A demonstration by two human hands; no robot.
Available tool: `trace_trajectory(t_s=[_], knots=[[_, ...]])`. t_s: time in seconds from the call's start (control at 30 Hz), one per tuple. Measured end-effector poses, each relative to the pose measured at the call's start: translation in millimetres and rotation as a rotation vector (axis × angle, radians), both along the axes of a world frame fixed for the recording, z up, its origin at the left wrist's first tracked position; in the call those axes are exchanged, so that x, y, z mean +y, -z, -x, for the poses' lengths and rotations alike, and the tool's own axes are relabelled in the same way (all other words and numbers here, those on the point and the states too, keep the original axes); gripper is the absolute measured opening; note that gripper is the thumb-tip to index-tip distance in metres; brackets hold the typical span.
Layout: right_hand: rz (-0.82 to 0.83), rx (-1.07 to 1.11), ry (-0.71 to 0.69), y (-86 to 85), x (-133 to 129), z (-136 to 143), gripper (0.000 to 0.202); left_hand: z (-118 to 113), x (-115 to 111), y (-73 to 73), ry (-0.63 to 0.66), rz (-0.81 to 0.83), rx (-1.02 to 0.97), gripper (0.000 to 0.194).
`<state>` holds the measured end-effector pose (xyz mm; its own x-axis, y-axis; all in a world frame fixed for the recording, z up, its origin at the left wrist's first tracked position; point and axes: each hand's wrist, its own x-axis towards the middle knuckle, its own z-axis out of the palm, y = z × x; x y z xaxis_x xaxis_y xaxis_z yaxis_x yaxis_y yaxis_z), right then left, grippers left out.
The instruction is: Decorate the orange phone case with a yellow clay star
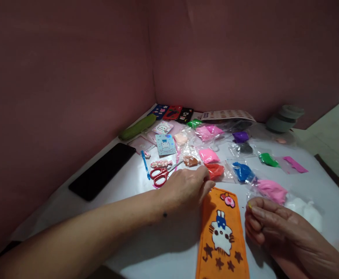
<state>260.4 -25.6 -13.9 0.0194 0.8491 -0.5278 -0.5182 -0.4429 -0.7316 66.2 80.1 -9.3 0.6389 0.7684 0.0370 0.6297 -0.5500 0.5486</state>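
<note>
An orange clay-covered panel (237, 221) lies at the front, decorated with an upside-down white cat in blue, brown stars and a pink-and-red shape. My left hand (183, 190) is over the panel's upper left corner, fingers pressed together and bent down. Its fingertips are partly hidden, so whatever they hold cannot be made out. Just beyond them lies a bag of red clay (215, 170). To the right of the panel, my right hand (279, 228) pinches a tiny yellow bit of clay (250, 205) between thumb and forefinger. Red-handled scissors (159, 179) rest beside my left hand.
Bags of pink (272, 190), blue (243, 171), green (268, 159) and white clay (305, 209) spread over the white table. A black phone (104, 170), blue modelling tool (145, 164) and green pouch (137, 127) are at left. A lidded jar (284, 119) stands by the pink wall.
</note>
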Motion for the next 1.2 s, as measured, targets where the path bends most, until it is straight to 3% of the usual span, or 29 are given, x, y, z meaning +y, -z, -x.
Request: trace_trajectory(t_s=[0.23,0.43,0.63,0.87,1.03,1.2], knots=[[-0.066,-0.078,-0.058,-9.0,2.4,3.0,0.028,4.6,-4.7,5.3,0.131,-0.221,-0.258,0.013],[-0.045,-0.086,-0.128,-6.5,-2.5,-0.7,0.029,1.6,-13.7,8.2,0.261,-0.349,-0.435,0.022],[-0.049,-0.107,-0.117,-11.0,-2.2,4.3,0.017,4.7,-20.6,0.0,0.365,-0.382,-0.443,0.014],[-0.055,-0.250,-0.145,-8.3,-3.1,3.2,0.025,7.2,-24.0,0.4,0.419,-0.438,-0.470,0.015],[-0.070,-0.289,-0.154,-3.5,-2.9,0.0,0.025,8.6,-24.8,-2.2,0.428,-0.428,-0.461,0.016],[-0.073,-0.261,-0.075,-11.8,-0.2,6.0,0.025,6.1,-24.3,-1.5,0.411,-0.396,-0.452,0.018]])
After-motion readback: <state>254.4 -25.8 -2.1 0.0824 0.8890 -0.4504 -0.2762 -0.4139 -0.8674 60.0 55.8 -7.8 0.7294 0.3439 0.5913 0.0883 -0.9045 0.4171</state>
